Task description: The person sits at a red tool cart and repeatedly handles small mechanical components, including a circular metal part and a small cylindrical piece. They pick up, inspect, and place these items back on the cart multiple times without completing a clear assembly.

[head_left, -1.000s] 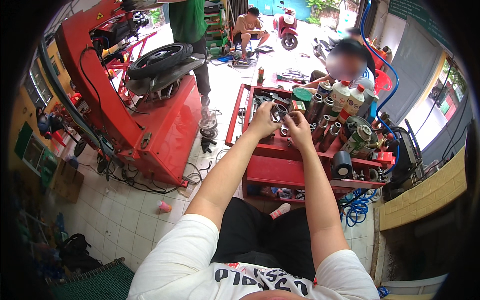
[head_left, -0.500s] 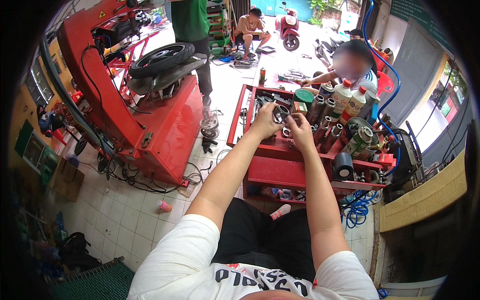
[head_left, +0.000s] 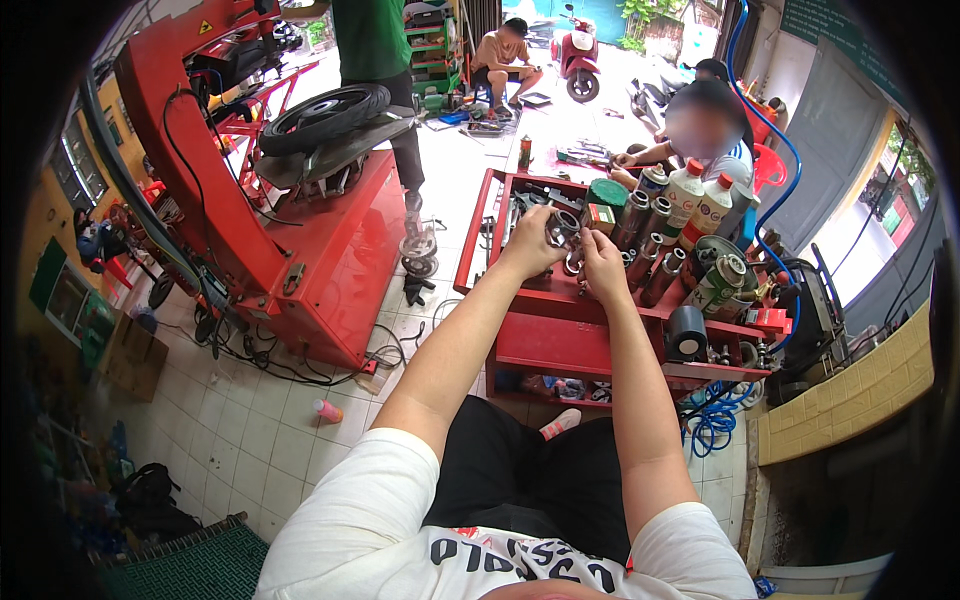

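Left hand [head_left: 532, 244]: thumb and fingers clamped on a metal ring [head_left: 568, 221], at the ring's left side.
Metal ring: held over the tray of a red tool cart [head_left: 550, 343], between the 2 hands.
Right hand [head_left: 603, 266]: fingertips drawn together, just beside the ring; cannot tell whether they grip a small part.
Tray, right of the hands: upright metal cylinders [head_left: 631, 218]; behind them, 2 white bottles [head_left: 684, 195] with red caps.
Tray, beyond the hands: container with a green lid [head_left: 607, 191].
Cart, right end: green-and-white can [head_left: 716, 280]; black cylinder [head_left: 686, 328] near the front edge.
Floor, right: coiled blue hose [head_left: 712, 428].
Floor, left: pink container [head_left: 328, 411].
Left machine: red body [head_left: 335, 262], black tire [head_left: 325, 122] on top, person in a green shirt [head_left: 372, 42] behind it.
Background: red scooter [head_left: 578, 62].
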A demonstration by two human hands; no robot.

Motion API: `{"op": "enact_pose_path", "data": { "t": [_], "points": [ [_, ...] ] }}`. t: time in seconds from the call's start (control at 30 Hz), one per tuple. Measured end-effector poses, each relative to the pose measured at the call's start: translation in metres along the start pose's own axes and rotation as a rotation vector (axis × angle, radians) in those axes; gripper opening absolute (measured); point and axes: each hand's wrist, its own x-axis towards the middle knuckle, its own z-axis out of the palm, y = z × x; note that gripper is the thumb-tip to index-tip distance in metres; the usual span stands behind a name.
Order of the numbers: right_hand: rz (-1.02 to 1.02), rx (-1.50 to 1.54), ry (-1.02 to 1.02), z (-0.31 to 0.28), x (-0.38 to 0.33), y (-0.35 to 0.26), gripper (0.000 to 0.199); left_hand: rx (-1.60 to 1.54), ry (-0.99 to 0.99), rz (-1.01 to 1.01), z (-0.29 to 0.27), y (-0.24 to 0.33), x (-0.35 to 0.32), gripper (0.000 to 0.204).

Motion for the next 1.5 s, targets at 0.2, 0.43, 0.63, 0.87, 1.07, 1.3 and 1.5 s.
{"op": "enact_pose_path", "data": {
  "t": [0.2, 0.43, 0.63, 0.87, 1.07, 1.3, 1.5],
  "points": [
    [-0.052, -0.02, -0.031, 0.0, 0.003, 0.005, 0.042, 0.001, 0.028, 0.033, 0.001, -0.002, 0.001, 0.063],
    [-0.126, 0.079, 0.022, 0.003, 0.003, 0.008, 0.033, -0.029, 0.01, 0.01, 0.002, 0.001, 0.001, 0.063],
    [-0.141, -0.123, 0.051, -0.001, 0.009, 0.014, 0.04, -0.023, 0.054, 0.081, 0.006, -0.008, 0.002, 0.063],
    [-0.101, -0.087, 0.032, 0.0, 0.004, 0.005, 0.033, 0.011, 0.047, 0.075, 0.007, -0.009, 0.003, 0.064],
    [-0.076, 0.073, 0.022, 0.001, 0.001, 0.005, 0.033, -0.036, 0.039, 0.055, 0.008, -0.007, 0.004, 0.062],
    [-0.106, 0.029, 0.009, 0.001, 0.003, 0.005, 0.031, -0.053, 0.057, 0.021, 0.006, -0.002, 0.004, 0.061],
    [0.085, 0.108, -0.187, -0.012, 0.015, 0.018, 0.036, -0.008, 0.074, 0.09, 0.008, -0.005, 0.005, 0.06]
  ]
}}
